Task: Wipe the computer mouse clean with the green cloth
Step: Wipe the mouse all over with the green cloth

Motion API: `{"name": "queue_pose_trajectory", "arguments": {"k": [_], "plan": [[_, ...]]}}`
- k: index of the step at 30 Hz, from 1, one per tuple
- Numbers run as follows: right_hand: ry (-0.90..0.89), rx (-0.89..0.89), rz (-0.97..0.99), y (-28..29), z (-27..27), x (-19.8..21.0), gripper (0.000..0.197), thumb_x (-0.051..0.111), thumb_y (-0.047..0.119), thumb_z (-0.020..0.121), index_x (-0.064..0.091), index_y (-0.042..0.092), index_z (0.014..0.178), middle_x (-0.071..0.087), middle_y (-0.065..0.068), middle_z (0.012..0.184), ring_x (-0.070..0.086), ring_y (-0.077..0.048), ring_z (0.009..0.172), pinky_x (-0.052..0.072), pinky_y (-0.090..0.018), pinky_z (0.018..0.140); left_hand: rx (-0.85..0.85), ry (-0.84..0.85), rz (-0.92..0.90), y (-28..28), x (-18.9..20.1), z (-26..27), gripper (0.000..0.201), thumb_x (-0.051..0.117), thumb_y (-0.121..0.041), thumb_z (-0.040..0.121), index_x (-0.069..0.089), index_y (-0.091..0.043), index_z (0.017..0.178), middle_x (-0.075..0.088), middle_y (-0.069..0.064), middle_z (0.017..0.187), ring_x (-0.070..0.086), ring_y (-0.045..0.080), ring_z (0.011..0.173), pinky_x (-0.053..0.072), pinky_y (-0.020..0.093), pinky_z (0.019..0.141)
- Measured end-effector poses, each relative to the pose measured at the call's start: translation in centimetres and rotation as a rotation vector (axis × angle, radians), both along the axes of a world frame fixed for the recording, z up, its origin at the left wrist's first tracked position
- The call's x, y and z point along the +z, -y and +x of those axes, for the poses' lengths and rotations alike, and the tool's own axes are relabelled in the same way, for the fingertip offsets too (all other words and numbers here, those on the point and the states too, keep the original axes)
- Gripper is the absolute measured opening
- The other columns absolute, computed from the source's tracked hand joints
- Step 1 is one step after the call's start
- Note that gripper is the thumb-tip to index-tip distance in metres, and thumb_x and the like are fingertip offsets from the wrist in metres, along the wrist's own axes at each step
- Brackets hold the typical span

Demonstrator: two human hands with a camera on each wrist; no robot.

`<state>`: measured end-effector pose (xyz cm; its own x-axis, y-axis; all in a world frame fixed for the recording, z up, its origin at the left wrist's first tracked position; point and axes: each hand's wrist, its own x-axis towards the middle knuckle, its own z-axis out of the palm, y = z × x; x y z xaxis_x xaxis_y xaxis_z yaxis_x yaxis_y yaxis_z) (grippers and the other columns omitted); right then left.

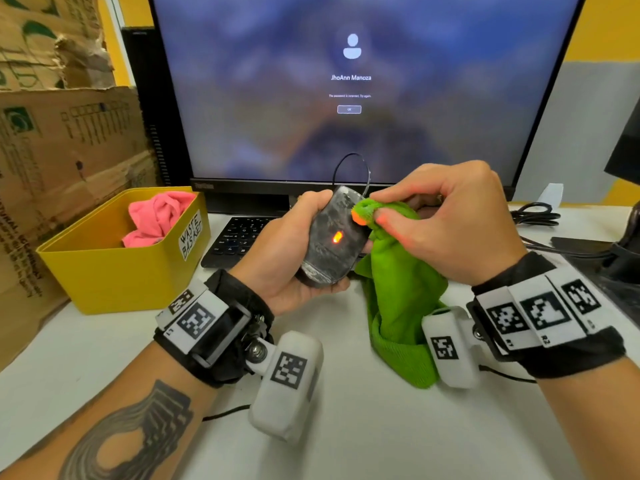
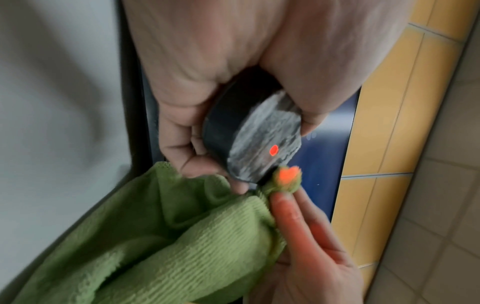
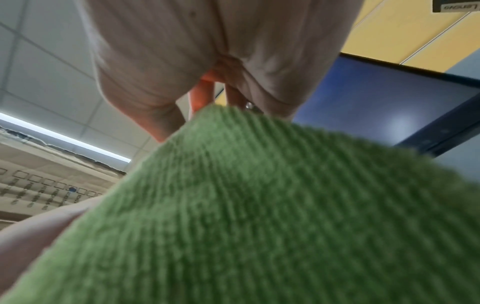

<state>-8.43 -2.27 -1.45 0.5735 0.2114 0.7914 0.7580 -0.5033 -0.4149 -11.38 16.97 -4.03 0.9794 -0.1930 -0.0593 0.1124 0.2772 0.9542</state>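
My left hand point(image 1: 294, 258) grips a black wired computer mouse point(image 1: 334, 237) above the desk, underside turned up, its red sensor light glowing. The underside looks grey and smeared point(image 2: 265, 142). My right hand point(image 1: 443, 223) pinches a green cloth point(image 1: 401, 289) wrapped over a fingertip, and that covered tip point(image 2: 287, 179) sits at the mouse's right edge, lit orange by the sensor. The rest of the cloth hangs down to the desk and fills the right wrist view point(image 3: 259, 205), where the mouse is hidden.
A yellow waste basket point(image 1: 104, 271) holding a pink rag point(image 1: 156, 216) stands at the left. A black keyboard point(image 1: 239, 240) lies behind my hands, below a lit monitor point(image 1: 349, 88). Cardboard boxes point(image 1: 62, 116) stack far left; cables point(image 1: 536, 216) lie at the right.
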Motion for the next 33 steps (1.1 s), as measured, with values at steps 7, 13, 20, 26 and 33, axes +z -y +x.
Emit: {"name": "queue_pose_trajectory", "arguments": {"k": [7,13,20,26,33], "plan": [[-0.148,0.009,-0.020,0.2,0.0,-0.1,0.013,0.088,0.039,0.072,0.081,0.029,0.074,0.074,0.012,0.064,0.070,-0.008,0.060,0.058,-0.030,0.064,0.003,0.002,0.012,0.0,0.1,-0.4,0.053,0.045,-0.052,0.103,0.074,-0.012,0.120,0.071,0.019,0.104,0.067,0.030,0.088,0.050,0.033,0.063],[-0.266,0.089,0.033,0.3,0.3,-0.2,0.013,0.090,0.026,0.073,0.078,0.024,0.075,0.078,0.006,0.073,0.075,-0.011,0.068,0.064,-0.040,0.072,0.053,-0.002,0.052,0.7,0.3,-0.9,0.050,0.044,-0.051,0.104,0.075,-0.012,0.111,0.074,0.019,0.098,0.069,0.030,0.087,0.048,0.033,0.063],[-0.266,0.090,0.185,-0.6,0.0,-0.6,0.012,0.091,0.023,0.073,0.080,0.021,0.079,0.079,0.006,0.076,0.076,-0.008,0.072,0.064,-0.041,0.075,0.138,-0.012,0.104,1.3,0.2,-1.1,0.054,0.051,-0.049,0.102,0.066,-0.003,0.126,0.075,0.025,0.108,0.068,0.032,0.089,0.053,0.036,0.065],[-0.304,0.141,0.192,-0.2,0.0,-0.3,0.013,0.092,0.020,0.072,0.081,0.016,0.078,0.079,0.002,0.076,0.077,-0.010,0.070,0.063,-0.034,0.070,0.132,0.056,0.065,0.9,0.7,-1.3,0.045,0.046,-0.044,0.105,0.076,-0.011,0.102,0.078,0.017,0.089,0.074,0.022,0.069,0.056,0.029,0.058],[-0.414,0.276,0.310,0.0,0.1,-0.6,0.011,0.082,-0.007,0.076,0.076,-0.003,0.084,0.078,-0.003,0.076,0.076,-0.013,0.064,0.060,-0.023,0.059,0.112,0.039,0.130,1.0,0.9,-1.4,0.040,0.047,-0.046,0.104,0.073,-0.015,0.108,0.076,0.012,0.092,0.070,0.022,0.072,0.052,0.031,0.063]]}}
